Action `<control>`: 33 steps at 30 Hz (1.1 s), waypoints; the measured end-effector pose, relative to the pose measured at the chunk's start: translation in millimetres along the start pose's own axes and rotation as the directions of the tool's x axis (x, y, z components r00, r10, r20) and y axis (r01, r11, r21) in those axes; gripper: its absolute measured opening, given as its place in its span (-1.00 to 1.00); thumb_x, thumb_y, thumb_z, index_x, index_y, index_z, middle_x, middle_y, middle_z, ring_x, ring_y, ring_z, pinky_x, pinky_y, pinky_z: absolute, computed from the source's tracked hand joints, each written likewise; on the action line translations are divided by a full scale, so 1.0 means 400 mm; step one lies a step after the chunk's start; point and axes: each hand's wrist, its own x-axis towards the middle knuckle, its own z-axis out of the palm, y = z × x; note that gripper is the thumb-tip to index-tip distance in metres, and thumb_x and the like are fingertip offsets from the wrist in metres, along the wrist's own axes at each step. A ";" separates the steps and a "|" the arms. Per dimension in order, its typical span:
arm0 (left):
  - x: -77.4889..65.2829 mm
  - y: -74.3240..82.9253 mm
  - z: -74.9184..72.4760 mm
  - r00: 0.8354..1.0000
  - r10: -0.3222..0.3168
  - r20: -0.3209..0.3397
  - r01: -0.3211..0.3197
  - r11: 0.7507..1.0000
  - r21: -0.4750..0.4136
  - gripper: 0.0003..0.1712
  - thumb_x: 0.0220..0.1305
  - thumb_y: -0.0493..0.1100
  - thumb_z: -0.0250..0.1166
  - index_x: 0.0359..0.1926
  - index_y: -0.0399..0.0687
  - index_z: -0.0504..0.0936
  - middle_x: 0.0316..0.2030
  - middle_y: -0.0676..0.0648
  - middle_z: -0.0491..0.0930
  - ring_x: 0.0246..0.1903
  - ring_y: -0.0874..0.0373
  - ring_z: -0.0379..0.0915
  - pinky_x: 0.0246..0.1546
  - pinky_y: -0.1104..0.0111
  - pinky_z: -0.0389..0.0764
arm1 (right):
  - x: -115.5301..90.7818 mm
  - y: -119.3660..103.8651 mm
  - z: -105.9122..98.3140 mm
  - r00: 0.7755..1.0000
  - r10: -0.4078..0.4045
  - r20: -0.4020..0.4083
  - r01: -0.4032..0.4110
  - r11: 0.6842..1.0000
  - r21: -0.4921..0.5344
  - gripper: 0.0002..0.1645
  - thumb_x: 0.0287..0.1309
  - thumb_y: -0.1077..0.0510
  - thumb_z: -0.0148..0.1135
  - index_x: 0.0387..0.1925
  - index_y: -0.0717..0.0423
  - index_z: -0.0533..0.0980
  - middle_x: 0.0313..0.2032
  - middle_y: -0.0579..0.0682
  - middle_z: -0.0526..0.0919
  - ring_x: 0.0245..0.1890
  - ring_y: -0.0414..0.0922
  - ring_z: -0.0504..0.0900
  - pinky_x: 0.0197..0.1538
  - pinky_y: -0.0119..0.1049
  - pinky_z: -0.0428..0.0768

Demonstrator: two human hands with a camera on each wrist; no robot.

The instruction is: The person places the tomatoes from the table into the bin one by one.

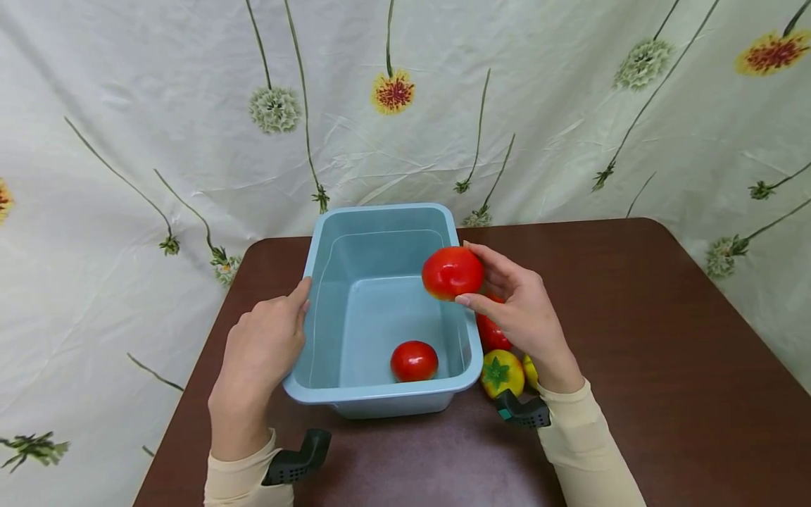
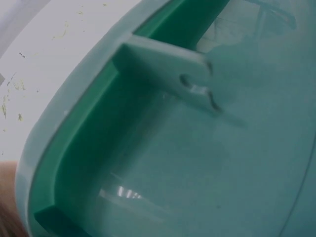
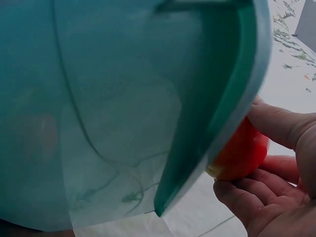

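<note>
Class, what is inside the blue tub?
One red fruit, close to the near rim. That rim hides the nearest strip of floor; another red fruit, in the right hand, covers part of the right wall.

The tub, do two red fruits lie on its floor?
No: only one red fruit lies in the tub, and the right hand holds another.

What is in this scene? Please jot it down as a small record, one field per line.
Left hand: left hand touches the rim of the blue bin
Right hand: right hand holds a red fruit near the right rim
In bin: one tomato-like fruit
Right of bin: another red one, a yellow-green one, a partly hidden yellow one
Surface: dark brown table
</note>
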 end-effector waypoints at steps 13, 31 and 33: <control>-0.002 0.000 0.000 1.000 -0.003 0.006 0.003 1.000 -0.014 -0.46 0.47 -0.15 -0.01 0.42 -0.12 0.28 0.09 -0.38 0.56 -0.46 -0.09 0.55 -0.65 0.23 0.39 | 0.001 0.010 -0.004 0.997 -0.001 0.078 0.010 0.993 -0.121 -0.16 0.01 0.22 0.46 0.36 0.10 0.34 0.31 0.09 0.47 0.29 0.02 0.49 0.19 -0.14 0.50; 0.002 0.002 -0.002 1.000 -0.014 0.020 0.014 1.000 -0.002 -0.45 0.47 -0.14 0.01 0.43 -0.08 0.28 0.08 -0.38 0.56 -0.44 -0.12 0.55 -0.63 0.20 0.41 | -0.059 0.196 -0.300 0.806 0.287 0.517 -0.229 0.958 -0.175 -0.26 0.12 0.24 0.35 0.32 0.26 0.32 0.31 0.32 0.39 0.30 0.34 0.37 0.13 -0.40 0.55; 0.001 0.001 0.000 1.000 -0.015 0.019 0.015 1.000 -0.005 -0.44 0.46 -0.14 0.02 0.43 -0.08 0.28 0.08 -0.38 0.56 -0.44 -0.11 0.55 -0.63 0.21 0.41 | -0.062 0.233 -0.310 0.782 0.280 0.557 -0.253 0.959 -0.128 -0.29 0.14 0.27 0.32 0.31 0.31 0.31 0.29 0.38 0.38 0.29 0.31 0.40 0.14 -0.36 0.55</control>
